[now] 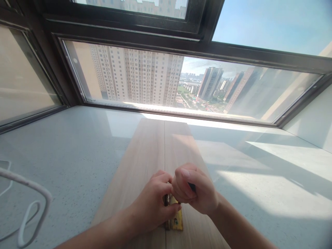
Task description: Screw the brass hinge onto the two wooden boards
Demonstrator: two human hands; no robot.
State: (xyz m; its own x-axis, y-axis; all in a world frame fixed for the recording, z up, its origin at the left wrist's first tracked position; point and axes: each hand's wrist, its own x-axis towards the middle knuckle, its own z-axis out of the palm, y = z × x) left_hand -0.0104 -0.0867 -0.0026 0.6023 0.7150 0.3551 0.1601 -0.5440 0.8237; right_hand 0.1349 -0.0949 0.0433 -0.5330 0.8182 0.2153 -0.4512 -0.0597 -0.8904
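Observation:
Two light wooden boards [145, 155] lie side by side on a pale stone sill, their seam running away from me. A brass hinge [176, 219] sits across the seam near the front. My left hand [153, 204] is closed, fingers pinched on the hinge's upper part. My right hand [193, 190] is a fist wrapped round a dark tool handle [192, 187], held upright over the hinge; the tool's tip is hidden by my fingers.
A white cable [31, 211] loops on the sill at the left. The grey speckled sill [77, 148] runs to a wide window with a dark frame [181, 45], high-rise buildings beyond. A white wall [313, 121] closes the right side.

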